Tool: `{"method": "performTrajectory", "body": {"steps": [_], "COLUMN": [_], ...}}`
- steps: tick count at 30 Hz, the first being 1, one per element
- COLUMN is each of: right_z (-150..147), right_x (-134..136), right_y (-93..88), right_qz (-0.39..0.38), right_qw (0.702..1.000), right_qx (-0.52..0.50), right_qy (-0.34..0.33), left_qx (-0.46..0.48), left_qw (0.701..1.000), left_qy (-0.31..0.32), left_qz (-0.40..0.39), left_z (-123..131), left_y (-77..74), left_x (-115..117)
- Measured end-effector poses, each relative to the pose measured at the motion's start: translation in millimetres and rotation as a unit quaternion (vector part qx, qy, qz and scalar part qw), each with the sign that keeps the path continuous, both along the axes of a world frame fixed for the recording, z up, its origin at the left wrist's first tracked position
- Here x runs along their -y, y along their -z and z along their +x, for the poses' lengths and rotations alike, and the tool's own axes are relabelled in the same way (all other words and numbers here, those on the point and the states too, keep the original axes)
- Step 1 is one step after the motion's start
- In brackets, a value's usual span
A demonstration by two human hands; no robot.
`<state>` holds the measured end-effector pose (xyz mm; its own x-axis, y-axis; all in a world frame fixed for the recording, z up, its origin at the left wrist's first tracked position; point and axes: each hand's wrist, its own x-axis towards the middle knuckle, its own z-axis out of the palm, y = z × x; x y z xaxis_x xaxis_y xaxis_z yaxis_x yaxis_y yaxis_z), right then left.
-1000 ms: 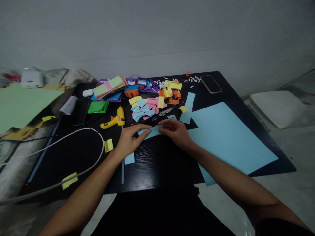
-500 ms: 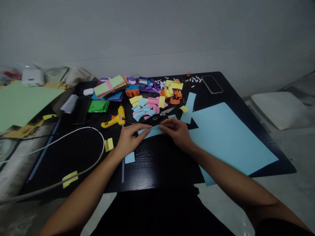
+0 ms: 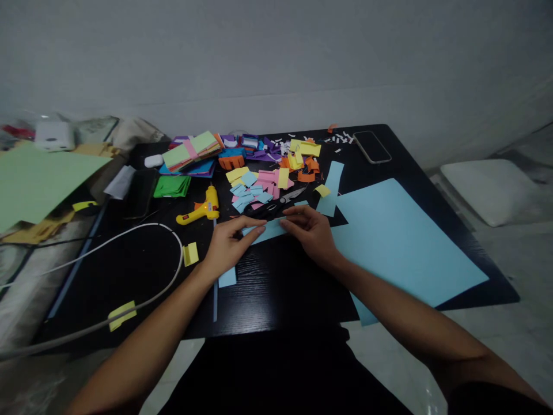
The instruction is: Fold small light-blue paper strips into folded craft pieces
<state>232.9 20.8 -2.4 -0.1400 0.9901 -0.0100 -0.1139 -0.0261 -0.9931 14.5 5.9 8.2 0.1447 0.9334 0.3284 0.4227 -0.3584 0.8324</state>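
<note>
A narrow blue paper strip is held between my two hands, low over the black table. My left hand pinches its left end between thumb and fingers. At the strip's right end my right hand grips it the same way. Just beyond the hands lie black scissors, beside a heap of small blue paper pieces and pink ones. To the right rests a large blue sheet, with a cut blue strip near its upper left corner.
A yellow glue gun lies left of the heap. A white cable loops over the table's left part. Folded yellow pieces lie nearby. A phone sits at the back right, bundled coloured paper at the back left.
</note>
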Motion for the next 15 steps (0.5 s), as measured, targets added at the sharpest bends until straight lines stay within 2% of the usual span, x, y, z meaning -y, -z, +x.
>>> {"method": "performTrajectory", "body": {"steps": [8, 15], "right_z": [-6.8, -6.8], "right_x": [6.3, 5.4], "right_y": [-2.0, -3.1], "right_qz": [0.025, 0.011], "right_qw": [0.998, 0.998], "right_qx": [-0.022, -0.035], "right_qy": [0.051, 0.052], "left_qx": [0.026, 0.027], "left_qw": [0.999, 0.999], "left_qy": [-0.042, -0.032], "left_qz": [-0.011, -0.007], "left_z": [5.4, 5.3], "left_y": [-0.7, 1.3], "left_x": [3.8, 4.0]}}
